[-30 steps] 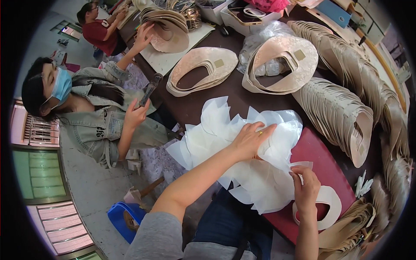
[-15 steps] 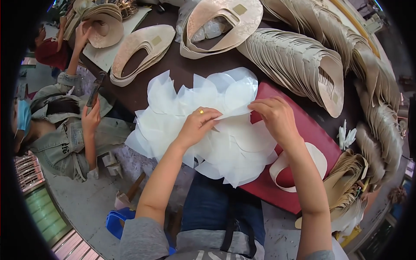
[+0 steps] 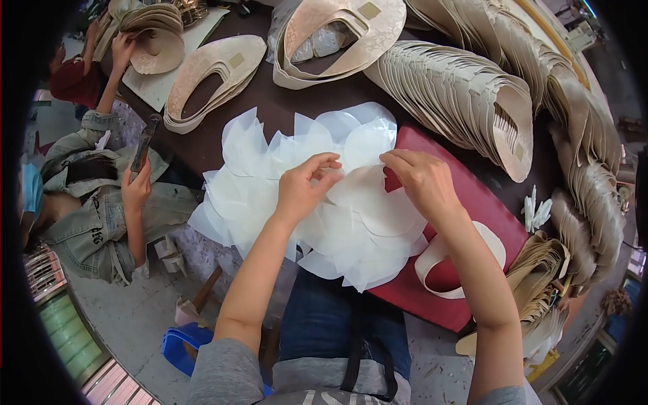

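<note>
On a dark brown worktable (image 3: 272, 111) beside stacked beige shoe uppers (image 3: 452, 94), loose translucent white sheets (image 3: 378, 206) overlap a maroon board (image 3: 482, 196) as a worker's left hand (image 3: 304, 185) hangs over them, thumb and fingers parted, and the right hand (image 3: 424, 177) bunches fingertips at their right side, grip unclear

By the thin sheets (image 3: 381, 202), a milky, half-transparent white is shown. The board (image 3: 472, 192) is coloured dark red, the table (image 3: 263, 98) dark brown. The far ring-shaped pieces (image 3: 378, 37) are coloured pinkish beige, patterned with pale blotches, and marked by olive-gold squares (image 3: 370, 10).
</note>
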### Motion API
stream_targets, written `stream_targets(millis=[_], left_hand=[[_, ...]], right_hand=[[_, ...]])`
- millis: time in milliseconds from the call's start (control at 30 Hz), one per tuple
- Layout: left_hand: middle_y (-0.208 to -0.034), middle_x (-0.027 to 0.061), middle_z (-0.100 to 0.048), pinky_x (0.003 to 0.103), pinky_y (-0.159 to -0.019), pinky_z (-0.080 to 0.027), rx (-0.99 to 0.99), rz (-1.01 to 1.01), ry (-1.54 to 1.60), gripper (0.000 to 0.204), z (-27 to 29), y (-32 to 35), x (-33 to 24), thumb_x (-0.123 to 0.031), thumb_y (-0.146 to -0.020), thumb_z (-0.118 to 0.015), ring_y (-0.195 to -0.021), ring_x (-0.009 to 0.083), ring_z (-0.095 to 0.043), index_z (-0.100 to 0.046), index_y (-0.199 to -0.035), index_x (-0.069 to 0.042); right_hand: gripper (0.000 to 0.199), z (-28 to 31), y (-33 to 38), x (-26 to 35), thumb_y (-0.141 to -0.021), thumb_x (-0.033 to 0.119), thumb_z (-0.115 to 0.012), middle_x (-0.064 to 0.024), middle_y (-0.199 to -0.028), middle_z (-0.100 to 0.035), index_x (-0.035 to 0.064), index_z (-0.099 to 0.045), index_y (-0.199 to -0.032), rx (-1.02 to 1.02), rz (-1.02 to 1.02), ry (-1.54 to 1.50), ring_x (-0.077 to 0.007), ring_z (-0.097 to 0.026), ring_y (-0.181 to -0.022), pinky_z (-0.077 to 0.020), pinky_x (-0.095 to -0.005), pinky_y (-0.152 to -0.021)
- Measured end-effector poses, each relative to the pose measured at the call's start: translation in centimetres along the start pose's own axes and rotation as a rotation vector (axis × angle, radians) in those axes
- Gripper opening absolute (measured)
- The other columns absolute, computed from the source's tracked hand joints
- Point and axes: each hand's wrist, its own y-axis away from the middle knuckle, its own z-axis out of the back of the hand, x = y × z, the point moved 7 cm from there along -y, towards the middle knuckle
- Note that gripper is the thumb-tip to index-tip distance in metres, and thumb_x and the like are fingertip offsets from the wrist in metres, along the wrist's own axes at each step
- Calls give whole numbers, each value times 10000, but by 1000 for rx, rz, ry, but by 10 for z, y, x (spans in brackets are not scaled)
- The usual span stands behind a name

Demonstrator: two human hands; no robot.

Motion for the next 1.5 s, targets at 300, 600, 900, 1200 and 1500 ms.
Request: stream_targets(millis=[300,600,900,1200,1500], left_hand=[[-752,49,-657,252,-622,-445,-140,-146,-187,198,-13,-5,-12,-219,-885,-635,-622,171,-544,-702,-962,-50],[-709,42,-614,246,-622,-439,-270,-133,-259,210,-16,-4,1,-218,-916,-597,-609,157,-521,-699,-991,-51],[-724,34,-614,242,-633,-435,-216,28,8,231,-41,-6,-16,-194,-940,-549,-636,130,-507,-685,-972,-10],[-835,74,-630,269,-679,-458,-111,174,-170,237,-26,-14,-3,-160,-939,-534,-714,164,-548,-646,-1071,2],[-1158,78,-537,266,-802,-410,-531,-381,-534,351,-55,17,-61,-188,-985,-448,-984,171,-503,-486,-1315,-74]], right_hand=[[151,15,9,13,-782,82,-607,-12,-940,-679,51,-649,-924,-168,296,117,-184,-643,-868,-467,-356,-879],[244,110,59,-10,-787,100,-655,-46,-1038,-683,46,-659,-1025,-446,-9,7,-235,-632,-949,-467,-366,-921],[206,-13,-47,-31,-777,122,-623,-25,-948,-646,80,-650,-976,182,191,186,-191,-572,-987,-427,-360,-925],[138,79,59,4,-781,101,-653,-44,-939,-666,55,-670,-910,-417,238,-132,-180,-606,-811,-485,-402,-884],[231,176,288,-140,-1014,257,-467,-13,-833,-555,108,-490,-1189,-1206,-1135,-688,-27,-385,-504,-276,-153,-424]])
